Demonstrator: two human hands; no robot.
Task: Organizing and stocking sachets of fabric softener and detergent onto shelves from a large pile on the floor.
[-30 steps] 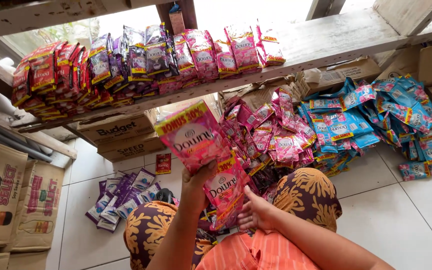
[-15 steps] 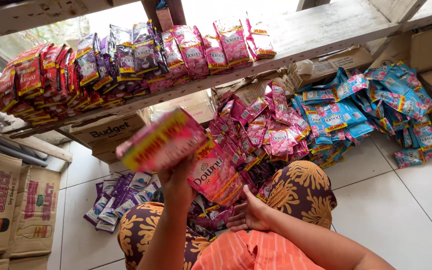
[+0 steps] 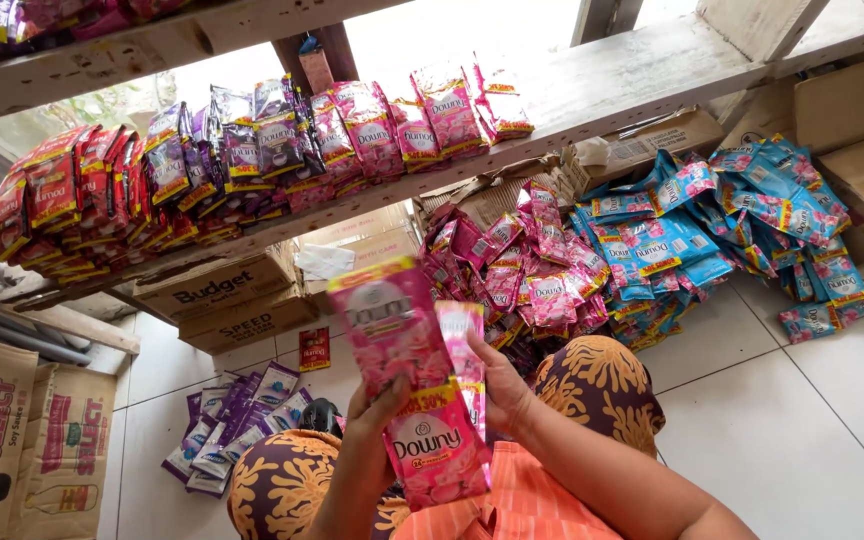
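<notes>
My left hand (image 3: 377, 415) grips a strip of pink sachets (image 3: 392, 325) that hangs down in front of my lap. Behind the strip, my right hand (image 3: 502, 385) holds its right side, touching a second pink sachet (image 3: 462, 330). Both hands are raised above my patterned knees (image 3: 602, 385). A pile of pink sachets (image 3: 522, 270) lies on the tiled floor just beyond my hands. On the wooden shelf (image 3: 592, 95) above stand rows of pink, purple and red sachets (image 3: 252, 150).
A heap of blue sachets (image 3: 722, 230) lies on the floor to the right. Purple sachets (image 3: 237, 420) lie at the lower left. Cardboard boxes (image 3: 222, 290) sit under the shelf, and brown cartons (image 3: 12, 430) stand at the far left.
The pink strip has turned from tilted sideways to hanging upright, and my right hand has risen from my lap to hold it.
</notes>
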